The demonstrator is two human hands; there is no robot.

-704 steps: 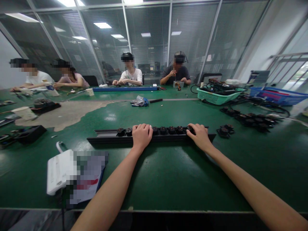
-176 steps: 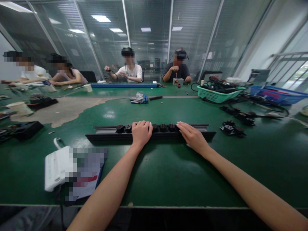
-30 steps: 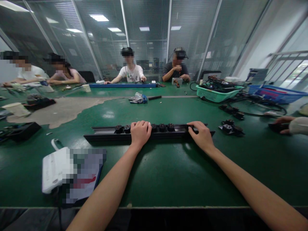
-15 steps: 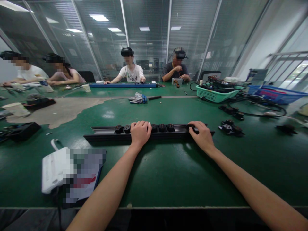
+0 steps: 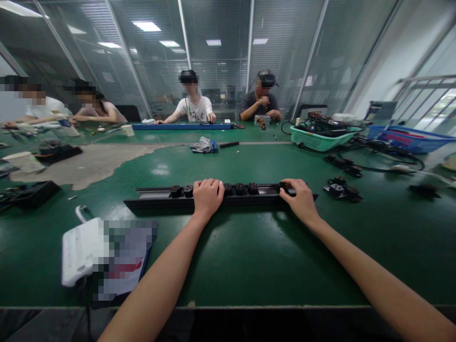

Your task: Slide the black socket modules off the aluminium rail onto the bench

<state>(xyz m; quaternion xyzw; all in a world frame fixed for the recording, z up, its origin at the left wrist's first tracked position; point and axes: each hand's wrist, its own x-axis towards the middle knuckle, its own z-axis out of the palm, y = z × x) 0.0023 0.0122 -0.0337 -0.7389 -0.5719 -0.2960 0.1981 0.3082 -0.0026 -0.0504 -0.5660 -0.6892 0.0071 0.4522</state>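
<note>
A long black channel-shaped rail (image 5: 171,203) lies across the green table in front of me. Several round black modules, like socket inserts (image 5: 239,189), sit in a row inside it. My left hand (image 5: 208,195) is wrapped over the middle of the rail, hiding part of the row. Near the right end, my right hand (image 5: 299,198) curls its thumb and fingers around another black module (image 5: 284,185), mostly hidden by the fingers. Between that module and the row, a stretch of the rail's grey inner channel shows.
Loose black modules (image 5: 342,190) lie right of the rail, with more (image 5: 423,191) farther right. Behind them stand a green basket (image 5: 320,141) of cables and a blue basket (image 5: 409,137). A white box (image 5: 83,251) lies front left. Co-workers sit across the table.
A co-worker's hand at the far right has withdrawn, leaving black modules there. My right hand has shifted slightly right, and more of its module shows. My left hand stays put.
</note>
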